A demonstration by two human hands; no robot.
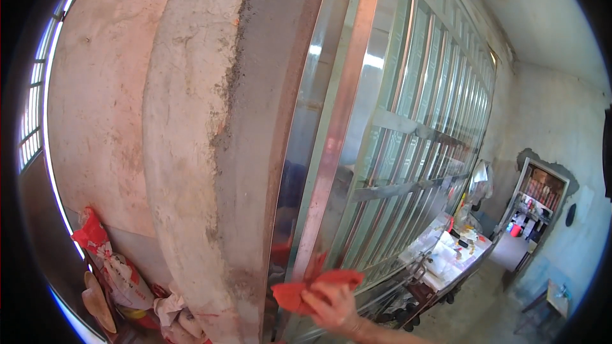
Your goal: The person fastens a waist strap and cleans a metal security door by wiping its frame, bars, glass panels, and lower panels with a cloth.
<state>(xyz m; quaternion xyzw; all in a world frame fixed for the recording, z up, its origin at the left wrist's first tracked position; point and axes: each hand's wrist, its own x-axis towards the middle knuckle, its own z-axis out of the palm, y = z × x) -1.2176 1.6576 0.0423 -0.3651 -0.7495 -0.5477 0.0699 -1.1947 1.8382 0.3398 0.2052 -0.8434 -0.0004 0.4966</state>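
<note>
My right hand (330, 306) reaches in from the lower right, its fingers closed on a red cloth (293, 297). The cloth is bunched, with its edges sticking out on both sides of the fingers. It lies at the lower part of a shiny metal door frame (331, 153), and a reddish reflection shows in the metal just above it. Right of the frame stands a metal gate (398, 130) with upright bars and pale green panels behind them. My left hand is outside the view.
A rough plastered wall edge (185, 121) rises left of the frame. Red and white sacks (124, 274) lean at the lower left. Beyond the gate, a cluttered table (462, 255) and a small stool (551, 299) stand before a doorway (539, 194).
</note>
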